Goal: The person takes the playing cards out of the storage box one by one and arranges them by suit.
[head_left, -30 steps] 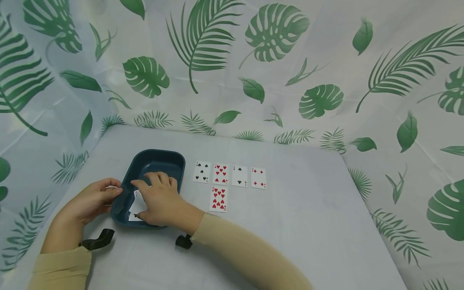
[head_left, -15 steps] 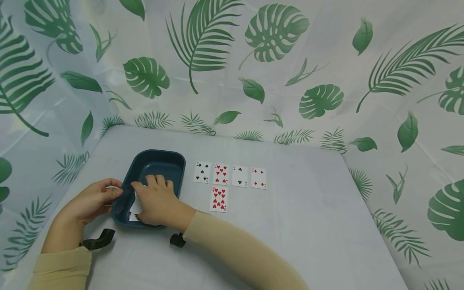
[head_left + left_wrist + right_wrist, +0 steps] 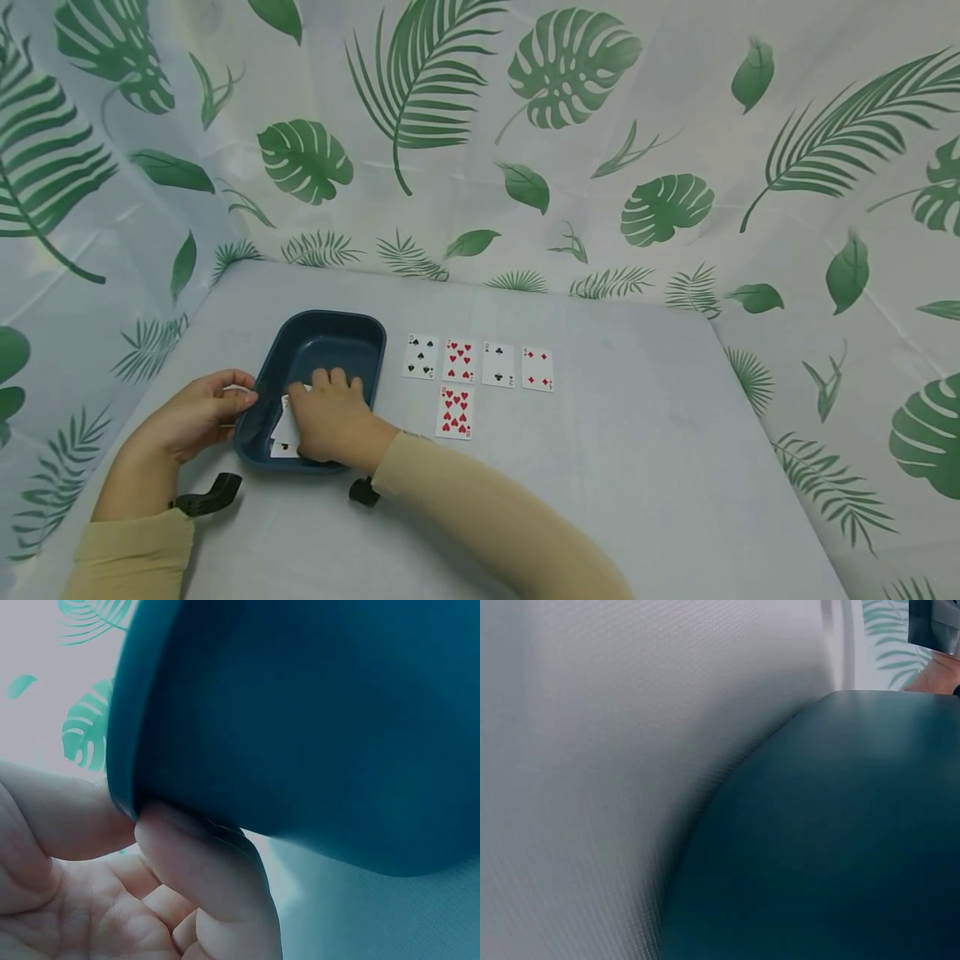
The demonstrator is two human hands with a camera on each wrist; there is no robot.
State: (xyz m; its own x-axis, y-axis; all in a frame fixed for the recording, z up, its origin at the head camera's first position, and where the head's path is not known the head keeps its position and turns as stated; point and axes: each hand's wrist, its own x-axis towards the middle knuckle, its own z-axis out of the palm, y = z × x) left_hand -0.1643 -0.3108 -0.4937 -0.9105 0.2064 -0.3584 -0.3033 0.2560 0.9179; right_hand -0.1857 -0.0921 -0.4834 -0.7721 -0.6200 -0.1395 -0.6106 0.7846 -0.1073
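A dark blue tray (image 3: 347, 346) stands at the left of the table, with a few white playing cards (image 3: 287, 427) overlapping in its near end. My left hand (image 3: 198, 417) pinches the tray's left rim, thumb and finger on it in the left wrist view. Over the tray's near right side, my right hand (image 3: 330, 421) reaches down with bent fingers onto the cards. Its fingertips are hidden, and I cannot tell whether they grip a card. In the right wrist view the tray's outer wall (image 3: 817, 840) fills much of the picture.
Right of the tray lie face-up cards in a row: a five of spades (image 3: 421, 357), a seven of hearts (image 3: 458, 361), a two of clubs (image 3: 498, 365) and a four of diamonds (image 3: 537, 369). Another heart card (image 3: 454, 412) lies below the seven. A leaf-patterned curtain (image 3: 570, 167) surrounds the table.
My right hand has shifted slightly down and its fingers have bent further over the cards. The left hand keeps its hold on the rim; the laid-out cards stay put.
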